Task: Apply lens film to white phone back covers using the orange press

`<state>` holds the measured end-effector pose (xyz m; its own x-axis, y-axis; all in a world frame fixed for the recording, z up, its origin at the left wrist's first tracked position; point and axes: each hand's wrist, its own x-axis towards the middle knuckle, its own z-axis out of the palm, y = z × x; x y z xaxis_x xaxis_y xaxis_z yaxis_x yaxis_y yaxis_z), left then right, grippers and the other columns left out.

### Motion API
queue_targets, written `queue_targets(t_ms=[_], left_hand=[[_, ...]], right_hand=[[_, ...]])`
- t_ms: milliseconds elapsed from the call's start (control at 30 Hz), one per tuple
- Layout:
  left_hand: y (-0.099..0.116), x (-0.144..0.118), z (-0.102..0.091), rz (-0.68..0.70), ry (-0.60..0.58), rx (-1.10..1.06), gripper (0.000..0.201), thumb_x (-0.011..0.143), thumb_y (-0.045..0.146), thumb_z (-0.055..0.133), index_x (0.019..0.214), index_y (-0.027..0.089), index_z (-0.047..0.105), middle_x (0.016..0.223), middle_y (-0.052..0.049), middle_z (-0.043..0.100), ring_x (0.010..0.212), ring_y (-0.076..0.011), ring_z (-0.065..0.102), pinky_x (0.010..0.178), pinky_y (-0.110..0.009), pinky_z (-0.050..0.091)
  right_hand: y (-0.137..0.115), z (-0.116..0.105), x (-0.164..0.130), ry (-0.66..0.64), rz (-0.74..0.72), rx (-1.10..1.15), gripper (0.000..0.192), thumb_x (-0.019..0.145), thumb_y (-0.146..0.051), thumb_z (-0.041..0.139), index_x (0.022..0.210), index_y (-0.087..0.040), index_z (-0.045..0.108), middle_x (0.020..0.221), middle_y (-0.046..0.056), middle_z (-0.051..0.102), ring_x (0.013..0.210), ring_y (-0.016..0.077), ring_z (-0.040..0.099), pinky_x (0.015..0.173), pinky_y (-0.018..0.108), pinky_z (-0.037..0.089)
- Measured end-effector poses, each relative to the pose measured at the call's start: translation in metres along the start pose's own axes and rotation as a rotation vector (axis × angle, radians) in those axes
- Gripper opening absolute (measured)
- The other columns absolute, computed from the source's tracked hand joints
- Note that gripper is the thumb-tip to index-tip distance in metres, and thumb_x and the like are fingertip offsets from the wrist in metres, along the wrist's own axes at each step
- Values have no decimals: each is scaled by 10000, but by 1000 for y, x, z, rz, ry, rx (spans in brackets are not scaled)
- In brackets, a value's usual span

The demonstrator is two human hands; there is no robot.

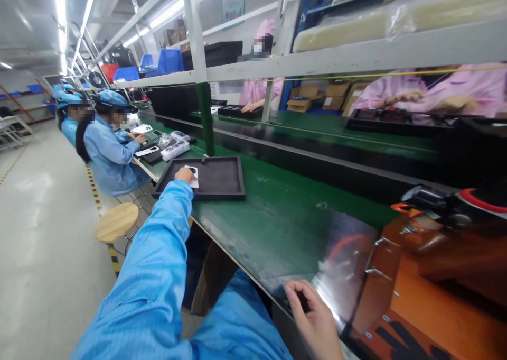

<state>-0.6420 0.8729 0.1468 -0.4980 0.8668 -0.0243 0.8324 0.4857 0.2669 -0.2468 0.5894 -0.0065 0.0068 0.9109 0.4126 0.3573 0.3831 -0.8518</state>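
Reaching far out to the left, the left hand [185, 175] rests on a small white part [194, 178] that lies in a dark tray [222, 177] on the green tabletop [277, 217]. The part sits near the tray's left end, on its floor, and only a sliver of it shows past the knuckles. The hand looks curled over it, but whether the fingers pinch it or only touch it cannot be told. With the arm this stretched, a good way to handle the part is probably a light fingertip hold by its edges, lifting straight up so that it clears the tray's rim without dragging.

Nearer the body, the right hand [315, 317] lies at the tabletop's front edge, its fingers loosely bent and holding nothing, touching a shiny plastic sheet [344, 270]. Beside that sheet stands an orange fixture [435, 296].
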Motion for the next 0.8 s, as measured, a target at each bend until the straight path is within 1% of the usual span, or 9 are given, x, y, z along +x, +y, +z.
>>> queue_targets(t_ms=[133, 233, 333, 400, 467, 500, 567, 667, 800], left_hand=[[14, -33, -16, 49, 144, -143, 455, 1047, 409, 688, 1424, 162, 621, 1430, -149, 651, 1270, -298, 671, 1076, -535, 586], [20, -88, 3, 219, 127, -266, 401, 1066, 279, 597, 1449, 161, 594, 1409, -156, 691, 1317, -305, 670, 1119, -475, 550], [19, -173, 60, 417, -132, -391, 474, 975, 194, 636, 1448, 208, 600, 1132, -62, 805, 989, -220, 786, 881, -319, 622], [12, -232, 103, 482, -355, -482, 642, 980, 223, 603, 1602, 218, 445, 885, -2, 795, 727, -180, 762, 680, -277, 602], [5, -280, 134, 523, -549, -651, 759, 1009, 274, 559, 1703, 228, 255, 816, 16, 771, 626, -166, 714, 591, -264, 556], [3, -297, 144, 541, -603, -729, 765, 1018, 292, 548, 1712, 239, 229, 831, 9, 773, 618, -164, 700, 584, -266, 543], [1, -317, 156, 579, -616, -780, 686, 1020, 310, 557, 1668, 263, 337, 896, -17, 790, 621, -167, 684, 609, -288, 541], [4, -326, 160, 651, -504, -603, 592, 1015, 342, 592, 1582, 243, 455, 1033, -68, 815, 619, -191, 693, 662, -335, 556], [3, -326, 149, 782, -334, -423, 930, 950, 578, 735, 1681, 183, 316, 1083, -107, 798, 679, -239, 731, 664, -337, 540]], right_hand=[[-3, -2, -2, 27, -34, -8, 284, 1041, -401, 617, 807, -247, 666, 716, -6, 650, 614, 174, 650, 584, 272, 549], [-8, 0, -3, 70, -82, -33, 232, 1017, -344, 643, 808, -245, 668, 727, -1, 666, 615, 174, 650, 585, 286, 533], [-23, -2, -4, 161, -104, -41, 207, 998, -298, 650, 797, -249, 660, 709, 5, 676, 602, 176, 638, 585, 305, 516], [-37, -8, -2, 207, -62, -42, 225, 1001, -295, 633, 781, -252, 642, 705, 13, 677, 623, 183, 636, 619, 321, 517], [-46, -17, 6, 205, 55, -59, 246, 1002, -323, 614, 767, -251, 625, 720, 20, 676, 665, 188, 635, 666, 331, 520], [-47, -22, 12, 183, 144, -75, 252, 997, -350, 611, 766, -249, 621, 727, 22, 675, 674, 187, 630, 675, 331, 516], [-42, -31, 24, 111, 329, -90, 261, 976, -418, 605, 785, -241, 628, 736, 23, 679, 670, 184, 620, 666, 324, 501], [-27, -37, 39, 24, 463, -108, 283, 944, -478, 601, 832, -224, 657, 734, 24, 680, 668, 182, 617, 647, 312, 473], [-10, -29, 56, -74, 514, -95, 232, 949, -417, 623, 871, -207, 684, 728, 12, 680, 665, 171, 613, 649, 298, 455]])
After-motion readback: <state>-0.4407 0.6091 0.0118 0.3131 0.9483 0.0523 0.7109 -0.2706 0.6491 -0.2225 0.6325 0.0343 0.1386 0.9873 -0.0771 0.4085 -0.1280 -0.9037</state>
